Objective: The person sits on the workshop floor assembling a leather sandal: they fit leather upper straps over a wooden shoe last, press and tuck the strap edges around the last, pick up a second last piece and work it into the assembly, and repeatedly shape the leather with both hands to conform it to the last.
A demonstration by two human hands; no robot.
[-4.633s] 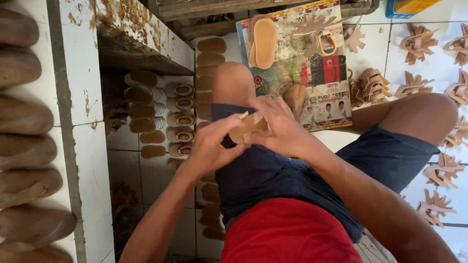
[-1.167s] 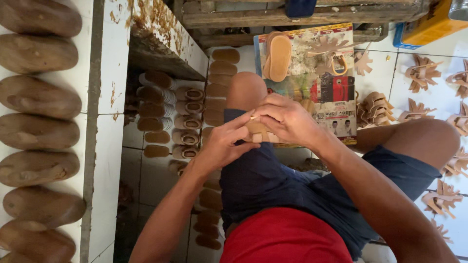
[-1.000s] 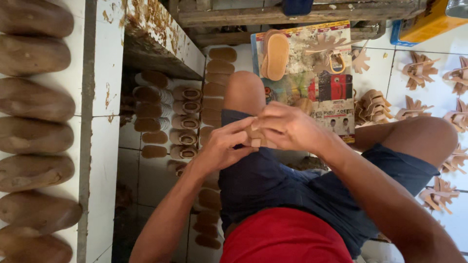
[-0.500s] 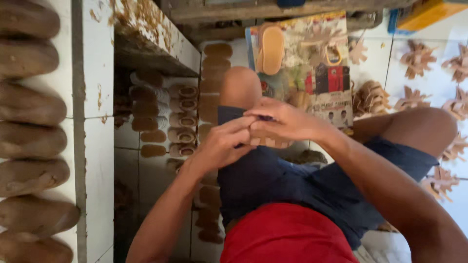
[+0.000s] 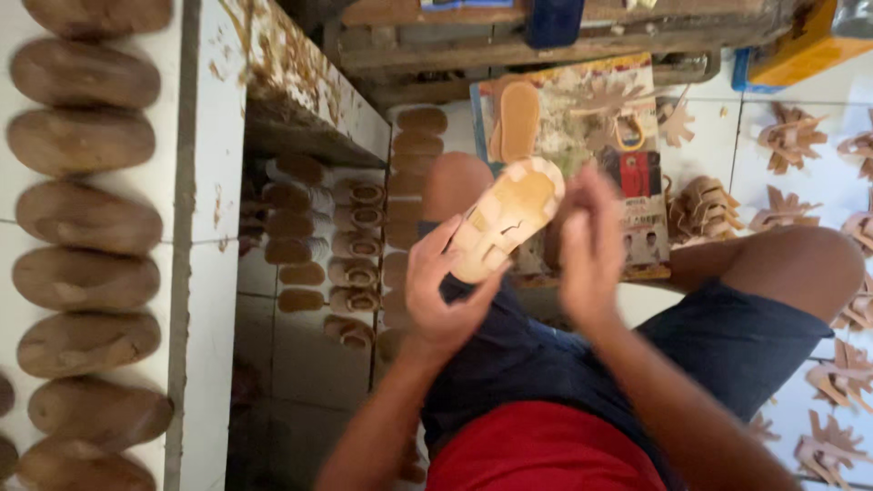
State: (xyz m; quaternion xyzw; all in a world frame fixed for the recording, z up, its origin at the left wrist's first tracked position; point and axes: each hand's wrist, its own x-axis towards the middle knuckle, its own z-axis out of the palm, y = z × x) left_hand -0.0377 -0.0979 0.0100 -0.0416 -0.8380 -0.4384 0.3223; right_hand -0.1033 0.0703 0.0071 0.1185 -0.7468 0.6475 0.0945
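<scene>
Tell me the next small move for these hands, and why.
Probably bring the right hand back onto the sandal. The left hand alone holds it, sole side up, while the right hangs open beside it, seemingly not touching.

Flat printed cardboard sheet [image 5: 582, 118] on tiled floor ahead of knees, rectangular, pale beige print with red panel, dark band and small picture strip near lower right edge; lower part hidden behind hands and sandal; one sole and few cut pieces lying on it

Orange-yellow box [image 5: 800, 41] with blue edge at top right corner, partly out of frame

Dark blue container [image 5: 553, 20] on wooden shelf at top centre, only bottom showing
</scene>
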